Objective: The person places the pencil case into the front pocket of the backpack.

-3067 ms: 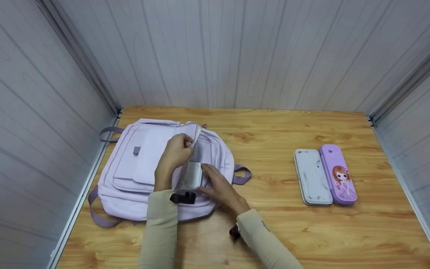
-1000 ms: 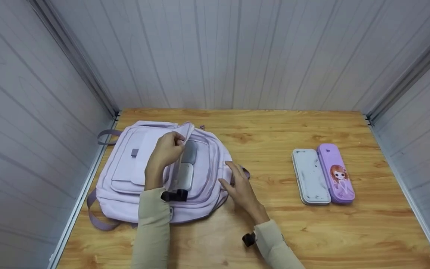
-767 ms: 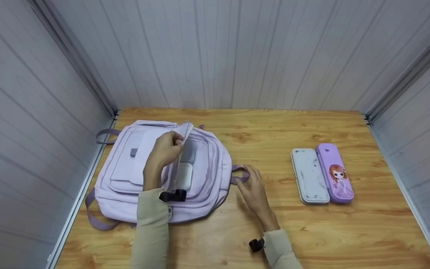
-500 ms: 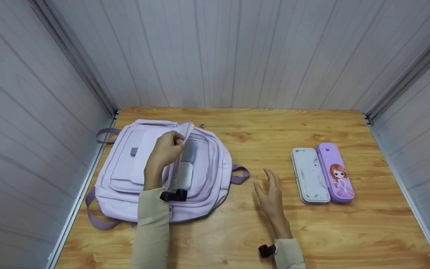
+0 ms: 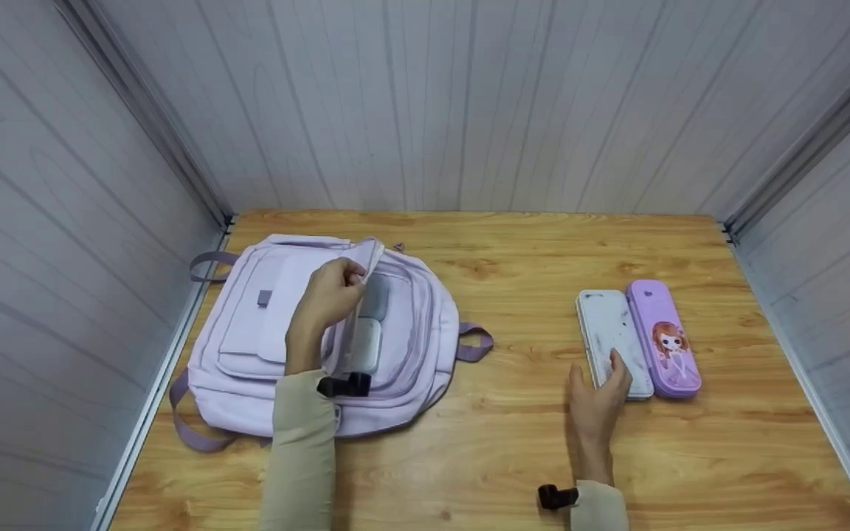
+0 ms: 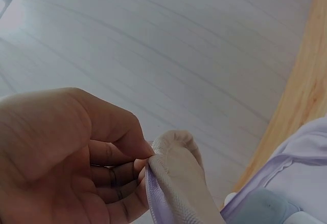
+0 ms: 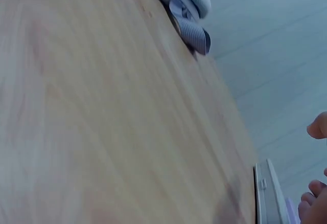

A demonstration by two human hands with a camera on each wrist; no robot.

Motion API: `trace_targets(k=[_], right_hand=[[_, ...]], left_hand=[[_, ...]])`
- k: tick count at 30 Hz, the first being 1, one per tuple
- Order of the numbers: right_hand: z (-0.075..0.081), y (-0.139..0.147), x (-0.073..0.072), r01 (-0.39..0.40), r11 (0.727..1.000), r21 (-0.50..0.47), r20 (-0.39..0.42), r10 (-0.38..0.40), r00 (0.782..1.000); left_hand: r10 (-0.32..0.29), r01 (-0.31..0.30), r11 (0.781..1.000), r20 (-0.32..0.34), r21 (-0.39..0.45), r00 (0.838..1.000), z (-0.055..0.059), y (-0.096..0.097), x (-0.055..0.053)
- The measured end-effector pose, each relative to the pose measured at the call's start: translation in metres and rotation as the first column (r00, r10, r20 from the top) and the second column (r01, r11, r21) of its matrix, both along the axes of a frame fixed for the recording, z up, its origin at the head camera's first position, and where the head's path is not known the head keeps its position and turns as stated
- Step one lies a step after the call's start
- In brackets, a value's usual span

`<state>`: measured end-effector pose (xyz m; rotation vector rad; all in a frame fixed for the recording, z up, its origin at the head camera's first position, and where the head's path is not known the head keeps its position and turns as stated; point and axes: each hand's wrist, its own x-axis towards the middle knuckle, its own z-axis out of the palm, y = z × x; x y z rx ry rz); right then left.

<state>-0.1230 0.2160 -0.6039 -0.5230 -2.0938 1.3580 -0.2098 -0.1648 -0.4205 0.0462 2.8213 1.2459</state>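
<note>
A pale lilac backpack (image 5: 248, 398) lies on the table at the left, its front pocket unzipped. My left hand (image 5: 326, 299) pinches the zipper edge of the pocket flap (image 6: 186, 183) and lifts it. Inside the pocket lie a silver-white tin (image 5: 366, 345) and a blue-grey case (image 5: 375, 296). At the right, my right hand (image 5: 598, 402) hovers over the near end of a scuffed white pencil box (image 5: 609, 324), fingers spread and holding nothing; whether a fingertip touches the box I cannot tell. Against that box lies a purple pencil case (image 5: 662, 332) with a cartoon girl.
The wooden table (image 5: 513, 273) is enclosed by grey panel walls (image 5: 432, 103) at the back and both sides. A backpack strap loop (image 5: 475, 343) sticks out to the right, and another strap (image 5: 192, 435) hangs at the left.
My right hand has let go of the silver-white tin in the pocket and moved right, past the strap loop, to the white pencil box. The left hand keeps holding the flap, slightly farther left.
</note>
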Motion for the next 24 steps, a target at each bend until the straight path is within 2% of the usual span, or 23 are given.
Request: trace_targets(k=[5,9,18,24], right_hand=[[-0.006,0.014,0.003,0.149,0.989,-0.009,0.065,-0.148,0.987],[-0.008,0.023,0.006,0.225,0.974,-0.021,0.107,-0.221,0.969],[-0.015,0.031,0.009,0.215,0.974,-0.064,0.221,-0.197,0.955],[-0.018,0.032,0.009,0.220,0.973,-0.067,0.222,-0.201,0.954]], left_hand=[[0.000,0.000,1.000,-0.005,-0.004,1.000,0.001,0.000,0.000],[-0.008,0.008,1.000,-0.006,-0.008,1.000,0.002,0.000,0.001],[-0.011,0.011,1.000,0.006,0.001,1.000,0.003,0.001,0.001],[-0.011,0.012,1.000,0.014,-0.009,1.000,0.002,0.000,0.002]])
